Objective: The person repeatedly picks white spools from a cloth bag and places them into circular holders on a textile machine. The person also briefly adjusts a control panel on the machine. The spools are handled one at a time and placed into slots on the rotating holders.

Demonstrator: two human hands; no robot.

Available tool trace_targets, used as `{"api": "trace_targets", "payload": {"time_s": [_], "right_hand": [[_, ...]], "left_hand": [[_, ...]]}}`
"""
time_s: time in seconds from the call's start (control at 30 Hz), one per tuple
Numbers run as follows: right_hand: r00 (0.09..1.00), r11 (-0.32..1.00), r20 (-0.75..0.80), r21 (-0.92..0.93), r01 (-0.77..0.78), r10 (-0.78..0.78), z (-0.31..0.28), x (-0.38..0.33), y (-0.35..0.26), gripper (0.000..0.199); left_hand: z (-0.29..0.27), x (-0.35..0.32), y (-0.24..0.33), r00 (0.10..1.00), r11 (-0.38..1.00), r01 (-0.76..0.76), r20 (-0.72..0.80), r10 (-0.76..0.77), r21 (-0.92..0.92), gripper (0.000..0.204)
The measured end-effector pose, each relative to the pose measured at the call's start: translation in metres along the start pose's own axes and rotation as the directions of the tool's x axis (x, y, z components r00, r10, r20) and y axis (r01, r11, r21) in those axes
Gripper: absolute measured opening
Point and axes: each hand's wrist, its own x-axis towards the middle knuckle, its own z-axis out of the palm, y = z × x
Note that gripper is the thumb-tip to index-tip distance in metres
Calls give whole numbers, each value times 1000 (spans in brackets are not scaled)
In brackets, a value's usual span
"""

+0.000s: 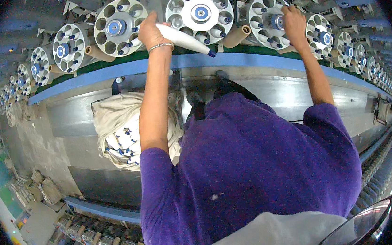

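A: Before the entry closes, what is in the left hand (150,31)?

B: One white yarn bobbin (187,39), tapered, blue-tipped. Fingers wrapped about its thick end, near the right edge of the left round magazine (130,19). It slants past the lower left edge of the middle magazine (189,25), tip toward the blue rail (237,59). Gripping the thick end appears to leave the tip free.

A: And the right hand (294,21)?

B: Fingers bent, at the right edge of the right magazine (264,20), beside its hub (278,21). Whether anything is between them, I cannot tell; the back of the hand hides it.

A: Stock in the magazines?

B: Blue-tipped bobbins (205,40), in separate round pockets about each hub; probably so that none rubs its neighbour.

A: Further stock?

B: One cream cloth sack (121,106), open, at the person's left, below the rail. Loose bobbins (125,143) heaped toward its lower edge. The mouth lies spread, likely for easy reach.

A: Miscellaneous?

B: One tan paper tube (236,37), tilted, between the middle and right magazines, just above the rail; presumably parked clear of the pockets.
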Motion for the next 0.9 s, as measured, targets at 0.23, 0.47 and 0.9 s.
{"api": "trace_targets", "payload": {"time_s": [0.23, 0.47, 0.9], "right_hand": [[906, 343, 297, 920, -188, -301, -90, -19, -236, 27], [403, -382, 515, 153, -911, -756, -70, -61, -127, 25], [129, -418, 541, -456, -785, -831, -42, -34, -202, 23]], "left_hand": [[12, -12, 6, 984, 995, 79, 158, -87, 55, 22], [-21, 4, 58, 975, 990, 133, 187, -121, -53, 14], [-21, 15, -102, 924, 711, -355, 113, 364, 607, 24]]}}
